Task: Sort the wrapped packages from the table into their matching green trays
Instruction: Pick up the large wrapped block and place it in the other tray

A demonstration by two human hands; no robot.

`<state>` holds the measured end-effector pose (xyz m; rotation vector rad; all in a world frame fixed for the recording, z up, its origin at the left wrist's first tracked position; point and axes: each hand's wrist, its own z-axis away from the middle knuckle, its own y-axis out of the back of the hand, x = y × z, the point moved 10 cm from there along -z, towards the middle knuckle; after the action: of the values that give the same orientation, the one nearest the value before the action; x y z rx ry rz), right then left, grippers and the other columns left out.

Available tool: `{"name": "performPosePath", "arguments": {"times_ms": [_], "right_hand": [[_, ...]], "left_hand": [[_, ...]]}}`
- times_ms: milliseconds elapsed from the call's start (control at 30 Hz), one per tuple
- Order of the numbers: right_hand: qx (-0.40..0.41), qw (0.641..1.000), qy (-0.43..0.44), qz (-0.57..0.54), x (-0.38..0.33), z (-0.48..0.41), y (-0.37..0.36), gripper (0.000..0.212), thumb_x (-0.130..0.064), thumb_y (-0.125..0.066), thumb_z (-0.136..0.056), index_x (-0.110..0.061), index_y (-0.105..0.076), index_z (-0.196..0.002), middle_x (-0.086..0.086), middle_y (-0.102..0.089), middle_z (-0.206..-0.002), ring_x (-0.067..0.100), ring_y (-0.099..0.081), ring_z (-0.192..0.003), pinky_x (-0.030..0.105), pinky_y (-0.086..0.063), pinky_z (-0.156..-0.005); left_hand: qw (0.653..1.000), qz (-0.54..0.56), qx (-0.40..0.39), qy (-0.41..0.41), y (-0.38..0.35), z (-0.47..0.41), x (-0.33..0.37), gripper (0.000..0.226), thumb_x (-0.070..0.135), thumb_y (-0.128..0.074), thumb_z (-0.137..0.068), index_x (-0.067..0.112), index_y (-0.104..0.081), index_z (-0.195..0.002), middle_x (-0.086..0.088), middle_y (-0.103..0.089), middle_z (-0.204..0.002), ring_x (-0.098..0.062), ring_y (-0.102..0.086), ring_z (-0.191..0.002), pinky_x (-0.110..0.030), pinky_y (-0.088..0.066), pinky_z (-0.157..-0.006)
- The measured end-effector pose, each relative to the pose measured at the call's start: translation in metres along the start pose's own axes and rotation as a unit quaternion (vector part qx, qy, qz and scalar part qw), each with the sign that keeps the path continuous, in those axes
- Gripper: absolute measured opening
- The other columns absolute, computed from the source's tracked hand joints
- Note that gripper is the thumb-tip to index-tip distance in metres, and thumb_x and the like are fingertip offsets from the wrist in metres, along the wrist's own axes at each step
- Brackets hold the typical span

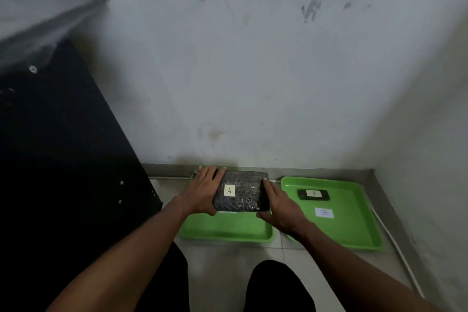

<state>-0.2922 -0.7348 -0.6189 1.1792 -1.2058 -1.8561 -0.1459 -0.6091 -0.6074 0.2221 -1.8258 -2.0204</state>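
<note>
A dark wrapped package (243, 191) with a white label marked "A" is held over the left green tray (228, 232), which lies on the floor. My left hand (203, 189) grips its left side and my right hand (281, 206) grips its right side. Whether the package touches the tray floor I cannot tell. The right green tray (354, 233) holds a small dark wrapped package (314, 195) with a white label, and a white paper tag (324, 213) lies on its floor.
A black table side panel (63, 147) stands to the left. A grey wall (253, 71) rises right behind the trays, and another wall closes the right side. My dark-clothed legs (276, 286) are near the bottom, on the tiled floor.
</note>
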Motion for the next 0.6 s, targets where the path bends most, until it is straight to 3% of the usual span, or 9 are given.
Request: {"name": "performPosePath", "arguments": {"times_ms": [167,467,600], "right_hand": [[-0.003,1.000,-0.005,-0.021,0.016,-0.025,-0.028,0.104,-0.047,-0.069,-0.085,-0.019,0.003,-0.154,0.008,-0.011,-0.164,0.034,-0.038,-0.138,0.048,-0.048,-0.104],[-0.019,0.989,-0.038,-0.139,0.043,-0.099,-0.070,0.096,-0.035,-0.070,-0.086,-0.017,-0.006,-0.154,0.009,-0.028,-0.159,0.029,-0.044,-0.135,0.048,-0.044,-0.109],[-0.016,0.978,-0.040,-0.205,0.050,-0.128,-0.089,0.083,-0.026,-0.068,-0.089,-0.016,-0.015,-0.153,0.008,-0.038,-0.153,0.023,-0.049,-0.129,0.040,-0.046,-0.108]], "left_hand": [[1.000,-0.005,-0.001,0.006,-0.023,-0.021,-0.013,0.129,0.046,-0.083,-0.057,0.009,-0.010,-0.157,-0.013,-0.030,-0.150,-0.032,-0.027,-0.142,-0.052,-0.013,-0.125],[0.998,0.020,-0.050,0.018,-0.083,-0.087,-0.063,0.131,0.045,-0.086,-0.060,0.009,-0.006,-0.158,-0.013,-0.023,-0.157,-0.033,-0.018,-0.149,-0.052,-0.004,-0.124],[0.997,0.013,-0.072,0.019,-0.115,-0.117,-0.083,0.128,0.043,-0.083,-0.064,0.010,-0.003,-0.158,-0.012,-0.014,-0.163,-0.032,-0.010,-0.153,-0.054,-0.004,-0.123]]}}
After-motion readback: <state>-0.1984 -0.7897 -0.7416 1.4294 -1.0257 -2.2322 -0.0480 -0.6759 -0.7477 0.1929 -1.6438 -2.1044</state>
